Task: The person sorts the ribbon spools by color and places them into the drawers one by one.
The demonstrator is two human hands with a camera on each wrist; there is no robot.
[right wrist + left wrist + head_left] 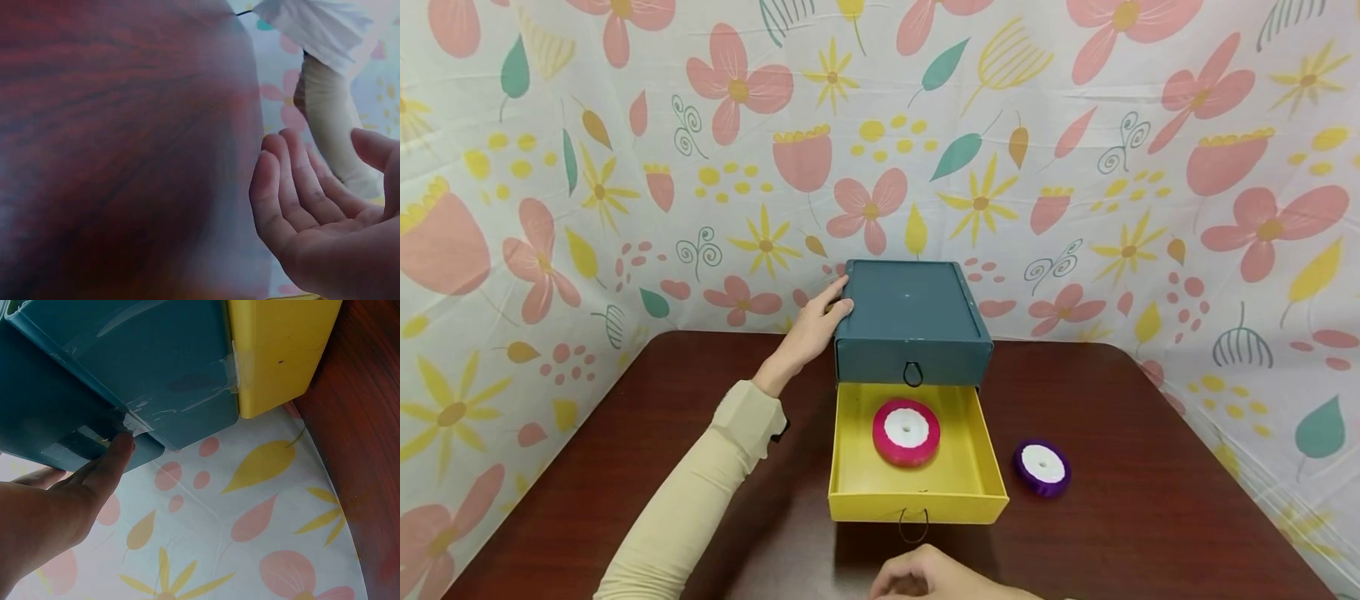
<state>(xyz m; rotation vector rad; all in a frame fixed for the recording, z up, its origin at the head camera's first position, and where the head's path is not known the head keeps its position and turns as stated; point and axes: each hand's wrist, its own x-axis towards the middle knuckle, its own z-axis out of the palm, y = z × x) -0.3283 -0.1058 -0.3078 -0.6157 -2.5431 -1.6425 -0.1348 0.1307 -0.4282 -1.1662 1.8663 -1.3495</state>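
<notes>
A dark blue drawer box [904, 302] stands at the back of the table, a small black loop on its front. My left hand [808, 332] rests against its upper left edge, the fingers laid along the side; in the left wrist view its fingers [115, 459] touch the blue wall by some clear tape. Below the blue front, a yellow drawer [917, 508] is pulled out, with a thin dark loop. Inside it lies a pink ribbon roll [906, 430] with a white core. My right hand [936, 575], loosely bent and holding nothing, is in front of the yellow drawer.
On the dark wooden table [1120, 533], a purple ribbon roll [1042, 467] with a white core lies right of the yellow drawer. A flower-patterned cloth [1030, 167] hangs behind and around the table.
</notes>
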